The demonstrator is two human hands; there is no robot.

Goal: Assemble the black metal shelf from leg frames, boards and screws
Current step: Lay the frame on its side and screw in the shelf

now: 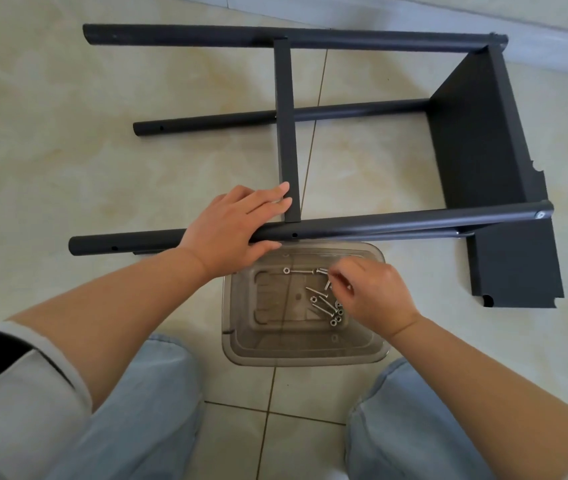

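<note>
My left hand grips the stiff, light-looking leg tube; at four o'clock, my right hand pinches a small, slippery screw by its shank.

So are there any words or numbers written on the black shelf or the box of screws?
None: no words, numbers or signs show on the black shelf, the clear box, the screws or the floor tiles.

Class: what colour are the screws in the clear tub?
Silver screws, seen in the head view.
</note>
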